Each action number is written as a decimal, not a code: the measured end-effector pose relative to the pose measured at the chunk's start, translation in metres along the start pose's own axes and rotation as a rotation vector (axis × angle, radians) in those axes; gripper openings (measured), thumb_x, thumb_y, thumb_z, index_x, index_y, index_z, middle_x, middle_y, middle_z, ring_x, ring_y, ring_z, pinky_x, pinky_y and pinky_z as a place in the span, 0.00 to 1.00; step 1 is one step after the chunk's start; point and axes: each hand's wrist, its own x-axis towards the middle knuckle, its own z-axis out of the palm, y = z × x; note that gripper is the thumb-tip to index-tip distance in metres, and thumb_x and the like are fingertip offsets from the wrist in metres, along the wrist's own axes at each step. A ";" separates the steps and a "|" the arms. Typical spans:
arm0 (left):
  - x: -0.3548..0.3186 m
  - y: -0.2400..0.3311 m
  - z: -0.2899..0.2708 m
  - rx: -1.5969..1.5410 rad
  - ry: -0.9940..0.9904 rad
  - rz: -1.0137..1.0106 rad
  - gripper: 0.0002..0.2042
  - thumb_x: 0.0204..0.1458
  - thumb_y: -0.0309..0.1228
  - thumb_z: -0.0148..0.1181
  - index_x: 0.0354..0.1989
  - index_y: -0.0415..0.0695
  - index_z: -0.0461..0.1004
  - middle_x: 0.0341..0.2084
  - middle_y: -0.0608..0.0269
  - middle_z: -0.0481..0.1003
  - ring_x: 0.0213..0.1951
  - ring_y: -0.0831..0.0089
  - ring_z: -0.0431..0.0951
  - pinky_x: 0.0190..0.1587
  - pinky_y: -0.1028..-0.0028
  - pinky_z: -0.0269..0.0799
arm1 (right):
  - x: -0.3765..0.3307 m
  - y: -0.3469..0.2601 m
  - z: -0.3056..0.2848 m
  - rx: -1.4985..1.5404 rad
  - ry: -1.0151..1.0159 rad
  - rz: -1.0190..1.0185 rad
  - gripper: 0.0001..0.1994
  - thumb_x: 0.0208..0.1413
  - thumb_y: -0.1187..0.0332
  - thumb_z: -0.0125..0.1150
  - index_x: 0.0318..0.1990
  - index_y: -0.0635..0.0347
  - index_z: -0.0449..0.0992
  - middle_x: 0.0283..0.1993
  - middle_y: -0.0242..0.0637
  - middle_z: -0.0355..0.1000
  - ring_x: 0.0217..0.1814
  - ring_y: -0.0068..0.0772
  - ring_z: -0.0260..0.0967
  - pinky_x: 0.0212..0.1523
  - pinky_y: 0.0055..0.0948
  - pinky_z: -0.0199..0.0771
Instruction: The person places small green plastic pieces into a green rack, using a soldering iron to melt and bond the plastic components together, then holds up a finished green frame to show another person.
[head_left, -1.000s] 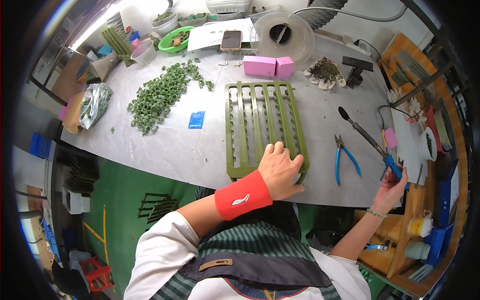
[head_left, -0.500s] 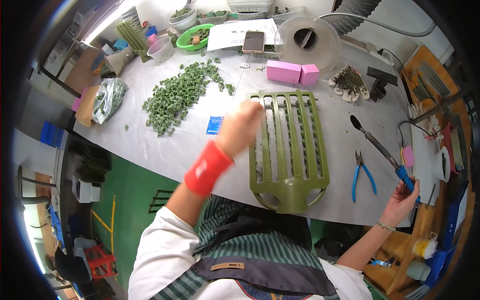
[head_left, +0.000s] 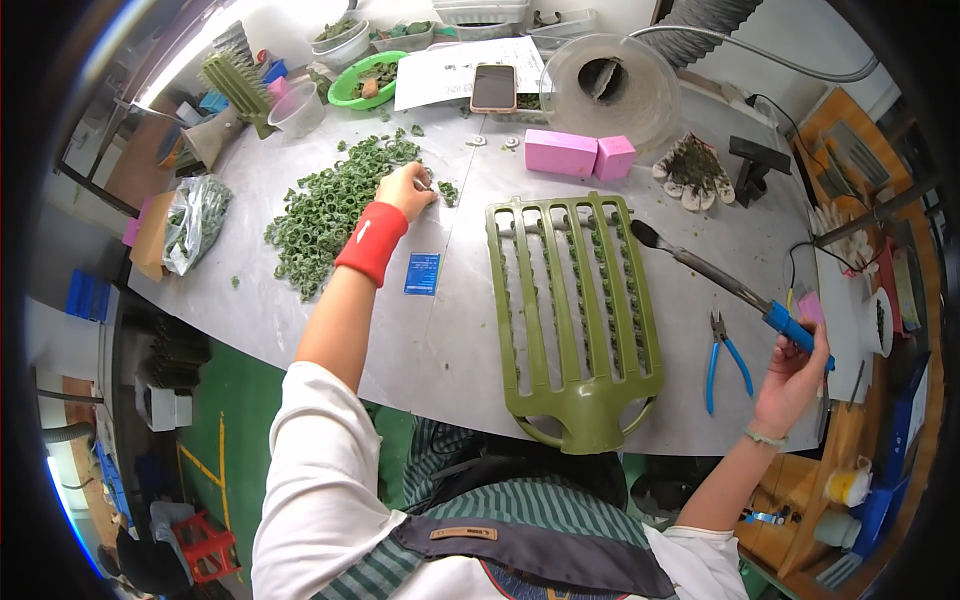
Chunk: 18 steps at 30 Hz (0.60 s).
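Left hand (head_left: 405, 188) pinches at right edge of green ring pile (head_left: 335, 212), fingers narrow; whether ring is caught, cannot tell. Best to lift single ring clear without scattering heap. Olive slotted rack (head_left: 575, 310) lies mid-tabletop, partly loaded. Right hand (head_left: 795, 375) grips blue-handled soldering iron (head_left: 720, 280), tip raised over rack. Grey tabletop (head_left: 450, 340) cluttered: blue pliers (head_left: 722, 355), pink blocks (head_left: 580, 155); green workshop floor below.
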 end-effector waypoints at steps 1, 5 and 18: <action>-0.009 0.009 -0.002 -0.026 0.003 -0.032 0.12 0.45 0.32 0.69 0.39 0.44 0.80 0.31 0.56 0.80 0.33 0.67 0.80 0.40 0.71 0.75 | -0.004 0.002 0.008 -0.019 -0.028 0.024 0.14 0.60 0.59 0.57 0.34 0.63 0.75 0.27 0.33 0.73 0.24 0.20 0.71 0.26 0.15 0.72; -0.041 0.022 -0.016 -0.488 -0.144 0.044 0.12 0.52 0.28 0.65 0.44 0.39 0.78 0.31 0.64 0.79 0.34 0.80 0.77 0.38 0.79 0.73 | -0.020 0.021 0.049 -0.087 -0.141 0.078 0.14 0.61 0.60 0.54 0.33 0.64 0.75 0.24 0.34 0.74 0.24 0.21 0.71 0.26 0.18 0.72; -0.079 0.086 -0.013 -0.273 0.159 0.414 0.10 0.46 0.28 0.68 0.38 0.49 0.81 0.32 0.66 0.80 0.38 0.72 0.75 0.46 0.72 0.67 | -0.029 0.088 0.116 -0.097 -0.452 0.093 0.14 0.62 0.63 0.53 0.35 0.68 0.76 0.26 0.38 0.75 0.24 0.26 0.76 0.27 0.23 0.80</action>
